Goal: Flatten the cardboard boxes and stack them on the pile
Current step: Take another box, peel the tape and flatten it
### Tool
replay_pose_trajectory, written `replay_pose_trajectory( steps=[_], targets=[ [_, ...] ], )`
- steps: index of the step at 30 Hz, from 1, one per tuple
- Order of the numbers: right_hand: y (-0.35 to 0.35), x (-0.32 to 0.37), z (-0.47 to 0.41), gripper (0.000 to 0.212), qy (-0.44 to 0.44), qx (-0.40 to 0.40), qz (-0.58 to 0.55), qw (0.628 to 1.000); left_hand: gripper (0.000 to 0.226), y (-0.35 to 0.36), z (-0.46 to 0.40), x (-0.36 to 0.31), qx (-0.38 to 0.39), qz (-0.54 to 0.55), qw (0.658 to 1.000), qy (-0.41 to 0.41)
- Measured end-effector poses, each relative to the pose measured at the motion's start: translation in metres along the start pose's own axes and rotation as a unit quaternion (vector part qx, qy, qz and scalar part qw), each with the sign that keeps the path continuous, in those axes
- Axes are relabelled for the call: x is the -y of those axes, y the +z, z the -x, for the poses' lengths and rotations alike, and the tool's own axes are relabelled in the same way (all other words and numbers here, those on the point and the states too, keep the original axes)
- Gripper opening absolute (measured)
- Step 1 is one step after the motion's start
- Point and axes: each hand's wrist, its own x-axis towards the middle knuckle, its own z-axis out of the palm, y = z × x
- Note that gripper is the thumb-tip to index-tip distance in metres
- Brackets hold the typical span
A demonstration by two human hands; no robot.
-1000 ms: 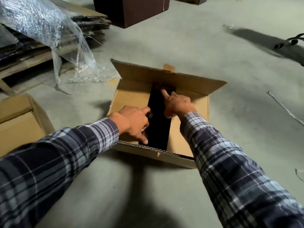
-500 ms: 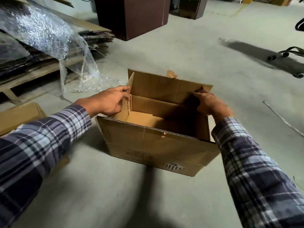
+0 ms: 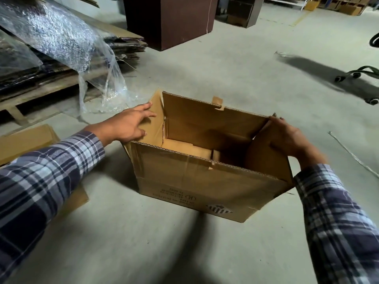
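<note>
A brown cardboard box (image 3: 196,185) stands on the concrete floor in front of me, its top flaps raised and its inside open to view. My left hand (image 3: 129,124) lies with straight fingers against the outside of the box's left flap. My right hand (image 3: 287,136) grips the box's right flap near its top corner, fingers curled over the edge. The pile of flattened cardboard (image 3: 114,44) lies on a wooden pallet at the far left, partly under clear plastic wrap (image 3: 61,35).
Another cardboard box (image 3: 26,140) sits at the left beside my left arm. A dark brown cabinet (image 3: 170,19) stands at the back. Chair casters (image 3: 356,74) and a thin strap (image 3: 352,154) lie on the floor at the right.
Both hands came out of the gap between the inner flaps and moved to the box's outer side flaps. The flaps now stand up and the box looks open.
</note>
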Motion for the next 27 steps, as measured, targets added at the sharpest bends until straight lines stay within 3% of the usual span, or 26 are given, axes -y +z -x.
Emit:
replay_pose_trajectory(
  steps=[5, 8, 10, 12, 14, 15, 17, 19, 21, 24, 27],
  targets=[
    [0.004, 0.018, -0.004, 0.076, 0.067, 0.066, 0.054, 0.994, 0.079, -0.003, 0.005, -0.005, 0.008, 0.084, 0.996, -0.003],
    [-0.001, 0.078, 0.007, 0.067, 0.076, 0.024, 0.162, 0.983, 0.070, -0.004, 0.006, -0.005, -0.036, 0.168, 0.985, -0.026],
    [0.000, 0.139, 0.021, 0.089, 0.034, 0.047, 0.139, 0.989, 0.054, -0.002, 0.004, -0.002, -0.083, 0.266, 0.957, -0.077],
    [0.013, 0.206, 0.036, 0.111, -0.030, 0.132, 0.050, 0.990, 0.044, 0.003, 0.002, 0.003, -0.107, 0.341, 0.926, -0.124],
    [0.042, 0.251, 0.060, 0.108, -0.110, 0.187, 0.075, 0.973, 0.045, 0.011, 0.003, 0.008, -0.088, 0.384, 0.910, -0.128],
    [0.057, 0.263, 0.072, 0.093, -0.142, 0.196, 0.112, 0.964, 0.047, 0.015, 0.003, 0.010, -0.076, 0.399, 0.905, -0.123],
    [0.085, 0.268, 0.083, 0.048, -0.195, 0.166, 0.144, 0.956, 0.050, 0.019, 0.004, 0.008, -0.064, 0.420, 0.898, -0.115],
    [0.095, 0.260, 0.083, 0.028, -0.208, 0.124, 0.117, 0.963, 0.055, 0.016, 0.009, 0.002, -0.061, 0.434, 0.889, -0.132],
    [0.087, 0.255, 0.075, 0.027, -0.212, 0.100, 0.092, 0.968, 0.066, 0.010, 0.014, 0.003, -0.074, 0.465, 0.867, -0.164],
    [0.056, 0.246, 0.058, 0.049, -0.214, 0.074, 0.053, 0.973, 0.078, 0.004, 0.020, 0.012, -0.125, 0.525, 0.820, -0.190],
    [0.013, 0.234, 0.046, 0.057, -0.186, 0.007, -0.053, 0.981, 0.079, 0.002, 0.016, 0.017, -0.173, 0.517, 0.814, -0.202]
  ],
)
